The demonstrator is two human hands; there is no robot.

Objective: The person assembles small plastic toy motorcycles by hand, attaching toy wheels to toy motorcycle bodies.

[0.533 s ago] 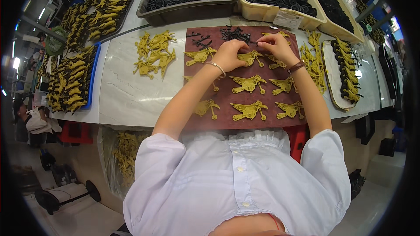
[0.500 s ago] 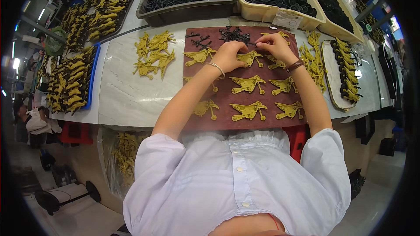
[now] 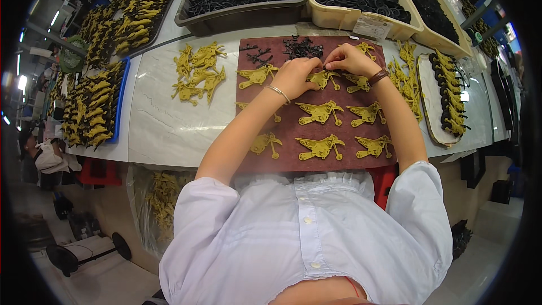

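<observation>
Head view: yellow part (image 3: 324,81) set in far row of red mat (image 3: 286,149), heaped black pieces (image 3: 303,48) just beyond; narrow strip of mat left before next row. Long axis laid roughly left-right, knobbed end pointed right, left end covered. Part gripped by left hand (image 3: 295,78); right hand's (image 3: 355,60) fingertips bunched above, contents cannot be told.

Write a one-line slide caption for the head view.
Left hand and right hand work at a yellow part on a dark red mat, black pieces heaped beyond.
</observation>
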